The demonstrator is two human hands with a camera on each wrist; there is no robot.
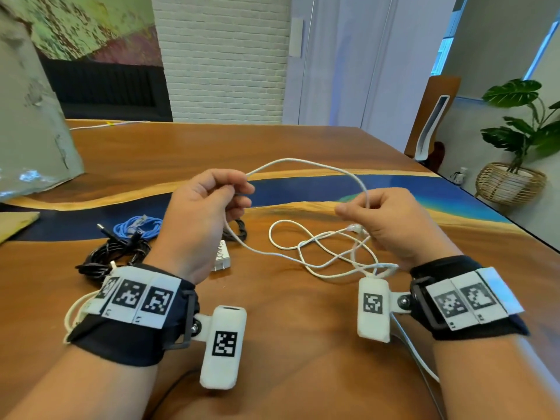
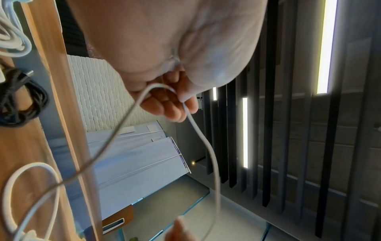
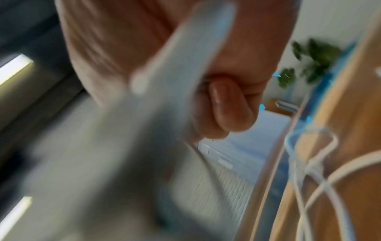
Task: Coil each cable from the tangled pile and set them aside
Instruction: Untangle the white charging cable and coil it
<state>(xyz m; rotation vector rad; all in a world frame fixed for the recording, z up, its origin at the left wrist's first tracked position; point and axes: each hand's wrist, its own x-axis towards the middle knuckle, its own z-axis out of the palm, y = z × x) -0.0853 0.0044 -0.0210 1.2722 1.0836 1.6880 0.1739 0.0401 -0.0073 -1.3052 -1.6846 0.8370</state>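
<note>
While both hands are raised above the wooden table (image 1: 303,344), a white cable (image 1: 306,163) is held between them in an arch. The left hand (image 1: 200,216) is seen with fingers curled, and the cable is pinched between thumb and forefinger; in the left wrist view the cable (image 2: 198,130) is looped over the curled fingers (image 2: 164,101) and hangs down in two strands. The right hand (image 1: 391,219) is also curled, and the other side of the arch is gripped at its fingertips, with what may be a connector end held just below the thumb. The right wrist view is badly blurred, so only a curled finger (image 3: 226,104) and a pale smeared strand (image 3: 185,57) are made out, and the exact grip cannot be told from it. The rest of the white cable is left lying on the table in loose overlapping loops (image 1: 318,250) between and below the two hands, partly tangled. Left of the left hand, a black cable bundle (image 1: 112,253) is seen on the table, with a blue cable coil (image 1: 139,227) just behind it. A white charger block (image 1: 221,256) is seen near the left wrist, and a dark braided cable (image 1: 239,230) is partly hidden behind the left hand. A potted plant (image 1: 521,140) in a woven basket is seen off the far right corner of the table. Marker-tagged wristbands are worn on both wrists.
</note>
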